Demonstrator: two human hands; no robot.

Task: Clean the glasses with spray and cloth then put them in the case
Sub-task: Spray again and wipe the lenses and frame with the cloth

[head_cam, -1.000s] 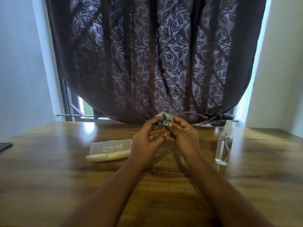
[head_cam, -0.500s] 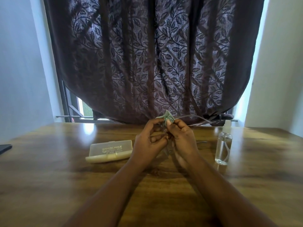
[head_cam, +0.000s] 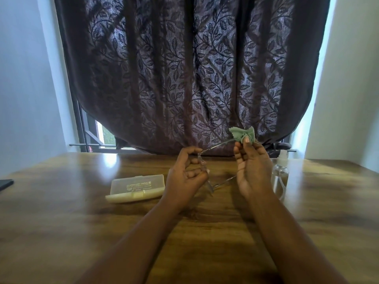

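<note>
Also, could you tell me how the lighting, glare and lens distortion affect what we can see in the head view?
In the head view, daylight behind the dark leaf-patterned curtain backlights the scene; a bright glare patch lies on the glossy wooden table; the wide lens bows the walls and curtain edges; the thin wire-framed glasses and clear plastic spray bottle are hard to make out.

Dim, backlit room; daylight seeps around the curtain (head_cam: 184,68); glare patches below it on the table (head_cam: 61,201); edges bow.

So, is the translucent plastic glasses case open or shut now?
Shut: the translucent plastic glasses case lies flat on the wooden table, lid down on its base.
</note>
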